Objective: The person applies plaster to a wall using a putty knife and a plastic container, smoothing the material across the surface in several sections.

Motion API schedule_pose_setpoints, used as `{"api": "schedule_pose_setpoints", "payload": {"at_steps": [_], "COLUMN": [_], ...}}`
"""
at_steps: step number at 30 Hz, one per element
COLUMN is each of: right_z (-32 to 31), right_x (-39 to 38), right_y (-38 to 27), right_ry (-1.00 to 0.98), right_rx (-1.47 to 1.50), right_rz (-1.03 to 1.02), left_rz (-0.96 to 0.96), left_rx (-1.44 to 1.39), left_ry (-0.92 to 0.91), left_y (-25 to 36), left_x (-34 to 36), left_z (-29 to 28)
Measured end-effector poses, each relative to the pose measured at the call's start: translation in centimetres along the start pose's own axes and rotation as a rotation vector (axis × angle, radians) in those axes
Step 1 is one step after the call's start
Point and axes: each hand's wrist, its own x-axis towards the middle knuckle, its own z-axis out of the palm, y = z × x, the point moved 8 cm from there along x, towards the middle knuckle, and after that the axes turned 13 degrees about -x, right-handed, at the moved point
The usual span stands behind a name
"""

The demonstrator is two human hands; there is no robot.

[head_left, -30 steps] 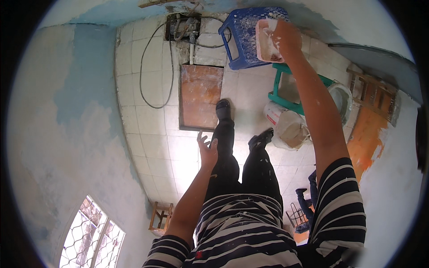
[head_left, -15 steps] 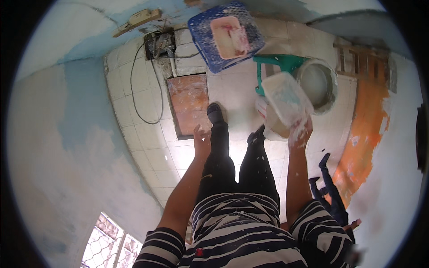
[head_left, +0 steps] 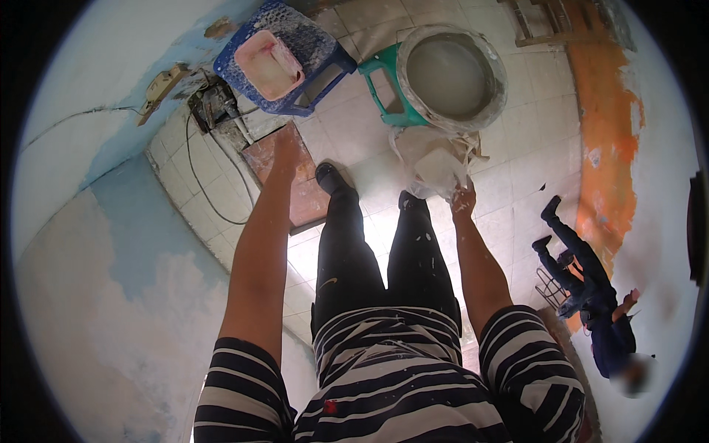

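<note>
My right hand (head_left: 463,201) is closed at the near right edge of a white sack (head_left: 415,148), on the pale plastic tub (head_left: 445,176), whose outline blends with the sack's crumpled mouth. The sack stands on the floor by my right foot, just in front of a large round basin (head_left: 450,77) of greyish liquid. My left hand (head_left: 290,153) is stretched forward above a reddish-brown floor board (head_left: 306,196). It is blurred, and its fingers do not show clearly; I see nothing held in it.
A green stool (head_left: 395,85) is at the basin's left. A paint-spattered blue stool (head_left: 314,44) bears a pink tub (head_left: 258,70) with whitish material. A black cable (head_left: 198,173) loops over the tiles by the left wall. Another person (head_left: 591,295) is at the right.
My right hand has lowered the tub to the sack. My left arm has reached farther forward. The view has shifted, bringing the basin and the other person more fully into sight.
</note>
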Motion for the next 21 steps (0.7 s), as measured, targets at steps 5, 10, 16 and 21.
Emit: {"api": "schedule_pose_setpoints", "payload": {"at_steps": [5, 10, 16, 21], "right_z": [4.1, 6.6, 6.7, 10.5], "right_x": [2.1, 0.7, -0.7, -2.7], "right_y": [4.0, 0.7, -1.7, -12.7], "right_ry": [-0.095, -0.469, -0.469, -0.665], "right_rx": [0.842, 0.686, 0.208, 0.317], "right_rz": [0.343, 0.149, -0.031, -0.056], "left_rz": [-0.630, -0.614, -0.504, -0.497], "left_rx": [-0.355, -0.605, -0.872, -0.859], "left_ry": [0.092, 0.161, 0.188, 0.159], "left_y": [5.5, 4.2, 8.2, 9.0], "left_x": [-2.0, -1.0, 0.4, 2.1], "left_z": [3.0, 2.2, 3.8, 3.3]}}
